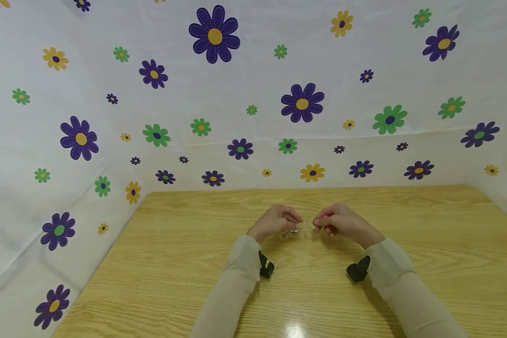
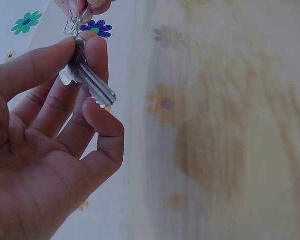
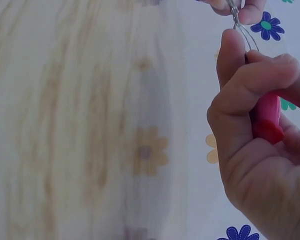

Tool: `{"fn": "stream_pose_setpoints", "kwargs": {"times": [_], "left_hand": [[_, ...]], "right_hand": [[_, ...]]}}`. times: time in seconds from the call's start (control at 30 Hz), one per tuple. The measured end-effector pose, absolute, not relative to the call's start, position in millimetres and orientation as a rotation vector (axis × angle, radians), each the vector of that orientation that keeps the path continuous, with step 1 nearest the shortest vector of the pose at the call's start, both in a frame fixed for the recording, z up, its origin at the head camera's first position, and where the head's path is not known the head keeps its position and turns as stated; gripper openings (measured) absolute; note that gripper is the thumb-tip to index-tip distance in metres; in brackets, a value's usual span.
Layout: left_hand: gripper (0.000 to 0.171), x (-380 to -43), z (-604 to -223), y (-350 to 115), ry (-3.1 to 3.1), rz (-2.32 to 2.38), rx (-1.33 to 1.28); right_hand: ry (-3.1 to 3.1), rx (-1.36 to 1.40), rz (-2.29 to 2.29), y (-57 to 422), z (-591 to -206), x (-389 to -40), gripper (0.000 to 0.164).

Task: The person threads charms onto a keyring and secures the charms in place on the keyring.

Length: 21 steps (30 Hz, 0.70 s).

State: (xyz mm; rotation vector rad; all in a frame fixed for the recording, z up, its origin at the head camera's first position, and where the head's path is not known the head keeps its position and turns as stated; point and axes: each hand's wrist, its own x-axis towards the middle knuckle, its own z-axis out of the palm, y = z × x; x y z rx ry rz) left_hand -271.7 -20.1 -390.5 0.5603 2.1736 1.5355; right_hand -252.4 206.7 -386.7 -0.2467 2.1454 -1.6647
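Observation:
In the head view, my left hand [image 1: 276, 222] and right hand [image 1: 343, 223] face each other over the table, with thin metal rings [image 1: 305, 226] spanning the small gap between them. Thumb and index finger of the left hand pinch silver keys [image 2: 94, 84] near their heads, and the toothed blades slant down across the fingers in the left wrist view. My right hand grips a pink and red key fob [image 3: 268, 120], partly hidden by curled fingers. From that hand's fingertips a wire ring [image 3: 248, 38] runs up toward the left hand.
A wood-grain table [image 1: 173, 263] lies beneath both hands. White cloth [image 1: 253, 84] with purple, green and yellow flowers stands along the back and sides. Black wrist devices [image 1: 358, 270] sit by the pale sleeves [image 1: 236, 277].

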Motion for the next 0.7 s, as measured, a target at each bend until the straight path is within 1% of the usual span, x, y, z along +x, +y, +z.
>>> {"fn": "stream_pose_setpoints", "kwargs": {"times": [0.17,0.33,0.43,0.7], "left_hand": [[0.014,-272.5,-391.1,-19.4,2.16,1.55,0.547],[0.018,-271.8,-388.4,-20.3,2.193,1.542,0.543],[0.019,-272.4,-386.9,-20.8,2.22,1.53,0.548],[0.016,-273.0,-386.1,-20.4,2.231,1.529,0.544]], "right_hand": [[2.124,-0.271,-1.652,207.4,-387.7,-252.6,0.024],[2.08,-0.327,-1.67,208.9,-386.8,-251.2,0.014],[2.026,-0.358,-1.681,210.3,-385.1,-250.2,0.012],[2.007,-0.429,-1.628,213.0,-384.3,-252.2,0.022]]}}
